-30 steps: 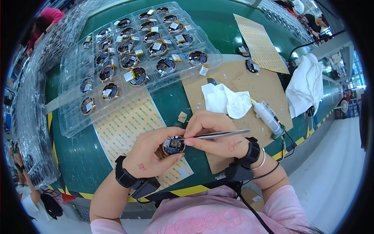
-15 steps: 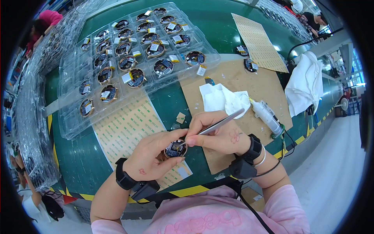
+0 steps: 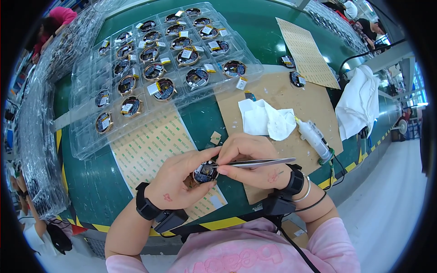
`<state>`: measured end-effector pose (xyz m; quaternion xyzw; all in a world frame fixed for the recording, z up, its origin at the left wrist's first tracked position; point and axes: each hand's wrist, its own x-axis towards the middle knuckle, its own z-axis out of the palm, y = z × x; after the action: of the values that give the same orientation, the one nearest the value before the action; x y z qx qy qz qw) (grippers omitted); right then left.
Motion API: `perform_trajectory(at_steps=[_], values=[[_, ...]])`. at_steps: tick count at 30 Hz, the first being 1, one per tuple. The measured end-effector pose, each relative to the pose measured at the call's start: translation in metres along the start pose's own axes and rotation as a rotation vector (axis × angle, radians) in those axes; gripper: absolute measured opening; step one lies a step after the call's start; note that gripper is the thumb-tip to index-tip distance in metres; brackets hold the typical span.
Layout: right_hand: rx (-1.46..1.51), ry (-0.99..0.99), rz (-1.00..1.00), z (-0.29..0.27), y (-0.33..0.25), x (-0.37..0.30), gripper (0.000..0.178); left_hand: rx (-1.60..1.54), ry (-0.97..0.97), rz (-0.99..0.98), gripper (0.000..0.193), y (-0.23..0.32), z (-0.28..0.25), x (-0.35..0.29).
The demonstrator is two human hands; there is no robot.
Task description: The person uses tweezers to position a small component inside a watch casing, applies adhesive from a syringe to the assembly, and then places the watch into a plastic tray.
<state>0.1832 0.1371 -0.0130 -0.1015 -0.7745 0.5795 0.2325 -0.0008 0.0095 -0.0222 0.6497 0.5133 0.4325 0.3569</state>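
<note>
A small round component point(image 3: 205, 172) is held just in front of the clear compartment tray point(image 3: 86, 145), above the sheet of adhesive pads point(image 3: 150, 145) that lies against the tray's near edge. The component is pinched between the thumb and fingers of the left hand point(image 3: 177, 184), whose fingers are curled around its rim. Metal tweezers point(image 3: 255, 162) are gripped in the right hand point(image 3: 250, 159), fingers closed on them, and their tips are brought against the component's upper edge. Both hands meet at the component. To the right of the tray, a crumpled white wipe point(image 3: 266, 119) and a white glue bottle point(image 3: 314, 136) are seen on a brown board point(image 3: 291, 98).
</note>
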Motion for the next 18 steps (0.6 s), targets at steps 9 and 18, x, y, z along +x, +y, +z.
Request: perform_trajectory(at_steps=[9,18], values=[[0.077,-0.106,0.175,-0.011,0.002,0.002,0.007,0.009,-0.054,0.051,0.068,0.000,0.002,-0.002],[0.104,-0.127,0.250,-0.013,-0.001,0.002,0.008,-0.022,-0.054,0.087,0.067,0.000,0.003,-0.002]])
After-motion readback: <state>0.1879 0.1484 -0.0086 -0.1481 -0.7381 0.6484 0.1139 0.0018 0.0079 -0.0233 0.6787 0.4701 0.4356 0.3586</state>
